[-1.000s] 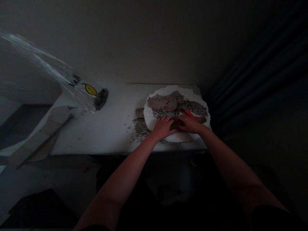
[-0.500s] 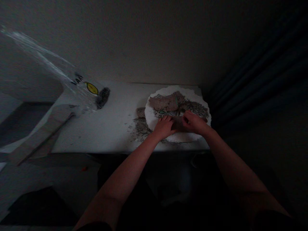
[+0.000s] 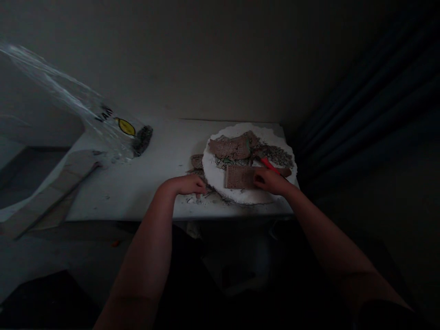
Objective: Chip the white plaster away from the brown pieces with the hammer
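A pale round board [image 3: 245, 196] with a ragged rim lies on the table, strewn with grey crumbs and twigs. On its front half rests a brown rectangular piece [image 3: 237, 177] with a dotted texture. My right hand [image 3: 271, 181] is closed against this piece, its fingers curled; what they grip is hidden. A red-handled tool [image 3: 270, 165] lies just behind that hand. Left of the board, my left hand [image 3: 189, 184] bends down over the debris, fingers curled together, and whatever is in them cannot be made out. A cracked brown piece [image 3: 228, 149] lies farther back on the board.
A clear plastic bag [image 3: 89, 110] with a yellow label and dark bits at its bottom stands at the left. A flat brown sheet [image 3: 44, 197] with a dark strip sticks out over the table's left edge. Dark curtains [image 3: 360, 101] hang at the right.
My left hand has left the brown piece and moved left, off the board to the debris. My right hand stays at the piece, slightly lower; the red-handled tool now shows behind it.
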The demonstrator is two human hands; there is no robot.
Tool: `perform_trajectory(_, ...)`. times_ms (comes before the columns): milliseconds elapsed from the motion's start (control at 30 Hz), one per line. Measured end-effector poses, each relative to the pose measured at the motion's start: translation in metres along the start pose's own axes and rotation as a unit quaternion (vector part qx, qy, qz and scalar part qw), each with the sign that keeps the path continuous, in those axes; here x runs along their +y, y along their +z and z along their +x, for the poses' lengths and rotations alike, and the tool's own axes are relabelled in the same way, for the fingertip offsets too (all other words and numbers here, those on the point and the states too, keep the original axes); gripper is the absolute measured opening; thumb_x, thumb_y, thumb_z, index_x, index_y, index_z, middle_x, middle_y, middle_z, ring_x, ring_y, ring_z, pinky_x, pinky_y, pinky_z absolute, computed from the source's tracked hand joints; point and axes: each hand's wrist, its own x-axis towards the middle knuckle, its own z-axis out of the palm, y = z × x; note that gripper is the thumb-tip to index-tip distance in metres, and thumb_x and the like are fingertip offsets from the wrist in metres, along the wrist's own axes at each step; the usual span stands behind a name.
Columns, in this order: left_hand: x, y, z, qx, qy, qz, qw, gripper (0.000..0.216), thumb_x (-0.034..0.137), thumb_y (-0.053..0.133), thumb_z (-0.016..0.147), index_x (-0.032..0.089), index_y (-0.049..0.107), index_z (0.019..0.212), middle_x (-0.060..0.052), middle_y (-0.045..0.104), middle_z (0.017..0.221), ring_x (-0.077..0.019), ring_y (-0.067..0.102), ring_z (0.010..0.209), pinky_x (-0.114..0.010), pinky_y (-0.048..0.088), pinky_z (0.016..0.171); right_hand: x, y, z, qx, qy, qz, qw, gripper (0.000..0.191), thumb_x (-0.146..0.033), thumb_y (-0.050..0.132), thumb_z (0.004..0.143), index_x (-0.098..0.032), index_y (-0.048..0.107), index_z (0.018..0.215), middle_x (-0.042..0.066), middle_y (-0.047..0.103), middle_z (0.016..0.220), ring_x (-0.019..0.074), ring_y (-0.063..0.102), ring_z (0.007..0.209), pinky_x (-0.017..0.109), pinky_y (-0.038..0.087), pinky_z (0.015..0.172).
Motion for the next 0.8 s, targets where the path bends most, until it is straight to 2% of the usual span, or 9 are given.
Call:
perform_trajectory(67,-0.016,0.004,0.003,-0.038,-0.120,0.039,0.991,0.021,0.031,0.066,0.076,0.016,0.067,0.062,-0.005,0.069,0.065,-0.0171,0.060,0.062,-0.027,0.044,0.067,-0.001,0.002,0.004,-0.005,-0.005,-0.008,1.000,0.005,-0.016,0.061,0.087,-0.017,0.062,0.081,0.006,0.067,0.089,0.0152,0.059,0.076,0.026,0.039,0.067)
perform_trajectory(100,-0.020,0.008,0.009,-0.046,-0.152,0.050,0.986,0.019,0.028,0.066,0.075,0.015,0.066,0.060,-0.006,0.068,0.064,-0.0177,0.060,0.062,-0.028,0.044,0.067,-0.002,0.003,0.006,-0.004,-0.008,-0.009,1.000,0.006,-0.015,0.061,0.086,-0.017,0.061,0.080,0.006,0.067,0.089,0.0151,0.058,0.076,0.025,0.039,0.067)
perform_trajectory(200,-0.017,0.022,0.029,-0.026,-0.167,0.102,0.980,0.014,0.024,0.066,0.073,0.014,0.070,0.065,-0.010,0.071,0.072,-0.0206,0.064,0.068,-0.031,0.047,0.072,-0.002,0.005,0.010,-0.001,-0.009,-0.017,1.000,0.008,-0.014,0.061,0.083,-0.018,0.060,0.077,0.005,0.067,0.086,0.0148,0.057,0.073,0.025,0.038,0.065)
perform_trajectory(367,-0.010,0.014,0.028,0.075,-0.170,0.205,0.961,0.024,0.035,0.070,0.074,0.019,0.076,0.091,-0.012,0.076,0.097,-0.0275,0.069,0.090,-0.034,0.050,0.081,0.000,0.005,0.011,-0.004,-0.015,-0.015,1.000,0.007,-0.014,0.061,0.081,-0.018,0.059,0.075,0.004,0.066,0.085,0.0146,0.056,0.073,0.025,0.038,0.065)
perform_trajectory(467,0.002,0.002,0.011,0.224,-0.204,0.185,0.935,0.023,0.037,0.062,0.084,0.021,0.074,0.096,-0.011,0.074,0.100,-0.0272,0.068,0.094,-0.033,0.048,0.080,0.001,0.005,0.011,-0.008,-0.014,-0.021,1.000,0.007,-0.014,0.060,0.082,-0.018,0.059,0.076,0.005,0.066,0.085,0.0143,0.056,0.072,0.025,0.037,0.065)
perform_trajectory(533,0.019,0.002,0.007,0.364,-0.158,0.166,0.903,0.024,0.033,0.053,0.091,0.020,0.071,0.101,-0.011,0.072,0.101,-0.0257,0.067,0.094,-0.033,0.048,0.080,0.001,0.006,0.012,-0.009,-0.013,-0.035,0.999,0.005,-0.016,0.061,0.082,-0.018,0.059,0.077,0.005,0.066,0.085,0.0148,0.056,0.072,0.025,0.036,0.064)
perform_trajectory(600,0.041,0.010,0.013,0.442,-0.047,0.138,0.885,0.026,0.032,0.048,0.096,0.019,0.068,0.105,-0.009,0.070,0.101,-0.0229,0.065,0.093,-0.033,0.048,0.081,0.001,0.007,0.013,-0.008,-0.010,-0.051,0.999,0.003,-0.017,0.063,0.081,-0.017,0.060,0.079,0.006,0.066,0.085,0.0154,0.055,0.072,0.026,0.035,0.063)
perform_trajectory(700,0.072,0.034,0.034,0.427,0.125,0.160,0.881,0.030,0.040,0.050,0.098,0.019,0.067,0.111,-0.009,0.067,0.109,-0.0228,0.061,0.104,-0.035,0.047,0.092,0.001,0.008,0.014,-0.004,-0.010,-0.062,0.998,0.005,-0.021,0.065,0.081,-0.017,0.061,0.080,0.007,0.066,0.087,0.0156,0.055,0.072,0.026,0.034,0.062)
perform_trajectory(800,0.090,0.056,0.057,0.374,0.183,0.217,0.883,0.040,0.046,0.056,0.096,0.020,0.064,0.125,-0.010,0.062,0.125,-0.0265,0.053,0.119,-0.040,0.044,0.100,0.001,0.008,0.014,0.001,-0.019,-0.070,0.997,0.012,-0.027,0.065,0.084,-0.016,0.062,0.083,0.008,0.066,0.089,0.0169,0.056,0.074,0.027,0.034,0.063)
